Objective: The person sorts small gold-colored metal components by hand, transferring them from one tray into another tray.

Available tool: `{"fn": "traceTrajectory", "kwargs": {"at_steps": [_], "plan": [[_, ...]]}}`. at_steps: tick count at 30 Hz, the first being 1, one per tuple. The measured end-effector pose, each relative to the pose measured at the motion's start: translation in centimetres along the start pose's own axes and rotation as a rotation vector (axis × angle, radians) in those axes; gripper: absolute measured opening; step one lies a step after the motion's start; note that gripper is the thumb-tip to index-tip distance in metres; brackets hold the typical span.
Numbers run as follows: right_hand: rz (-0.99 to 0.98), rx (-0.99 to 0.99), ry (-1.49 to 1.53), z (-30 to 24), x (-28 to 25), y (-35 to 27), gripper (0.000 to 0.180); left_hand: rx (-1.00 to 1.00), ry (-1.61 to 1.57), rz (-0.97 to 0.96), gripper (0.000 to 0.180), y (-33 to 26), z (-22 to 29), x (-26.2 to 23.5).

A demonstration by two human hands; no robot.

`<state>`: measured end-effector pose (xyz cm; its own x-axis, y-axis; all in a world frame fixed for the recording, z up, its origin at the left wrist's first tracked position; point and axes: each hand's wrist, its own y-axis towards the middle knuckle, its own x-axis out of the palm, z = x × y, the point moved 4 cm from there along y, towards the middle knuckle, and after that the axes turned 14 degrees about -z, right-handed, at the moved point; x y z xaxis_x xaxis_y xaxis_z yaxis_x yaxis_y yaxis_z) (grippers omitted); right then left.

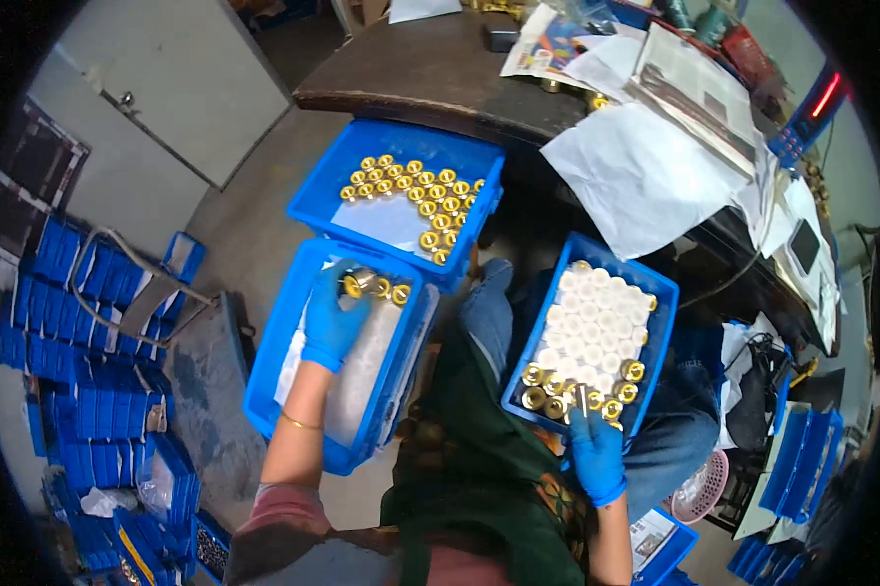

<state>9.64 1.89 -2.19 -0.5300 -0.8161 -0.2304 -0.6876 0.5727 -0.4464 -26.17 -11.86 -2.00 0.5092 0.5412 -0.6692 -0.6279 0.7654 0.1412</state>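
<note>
My left hand (335, 322), in a blue glove, is closed on a brass fitting (357, 284) over the far end of a blue bin (270, 366). Beside it, a couple of brass fittings (400, 294) stand on the bin's white lining. My right hand (596, 457), also gloved, reaches into the near end of the blue bin on my lap (664, 327). Its fingers are closed round a slim shiny metal piece (583, 398) whose kind I cannot make out. Several brass fittings (534, 398) surround those fingertips, and rows of round white pieces (596, 317) fill the rest.
Beyond the left bin, another blue bin (311, 190) holds rows of brass fittings (450, 205). A dark table (391, 68) with papers (645, 176) and a phone (804, 246) borders the far side. Stacked blue bins (118, 400) stand left; a pink basket (702, 488) sits lower right.
</note>
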Motion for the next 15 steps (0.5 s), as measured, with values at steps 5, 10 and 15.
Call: {"fn": "traceTrajectory", "kwargs": {"at_steps": [5,10,15], "plan": [[-0.06,-0.007,0.09,-0.3,0.8,0.2,0.026,-0.245,0.266,-0.04,0.035,1.0,-5.2,-2.9],[-0.07,0.014,0.092,-0.2,0.7,-0.4,0.026,-0.289,0.218,0.005,0.033,2.1,-11.1,-1.0],[0.02,0.052,0.083,1.3,-0.9,-1.2,0.026,-0.194,0.341,-0.061,0.038,3.6,-5.7,0.9]]}}
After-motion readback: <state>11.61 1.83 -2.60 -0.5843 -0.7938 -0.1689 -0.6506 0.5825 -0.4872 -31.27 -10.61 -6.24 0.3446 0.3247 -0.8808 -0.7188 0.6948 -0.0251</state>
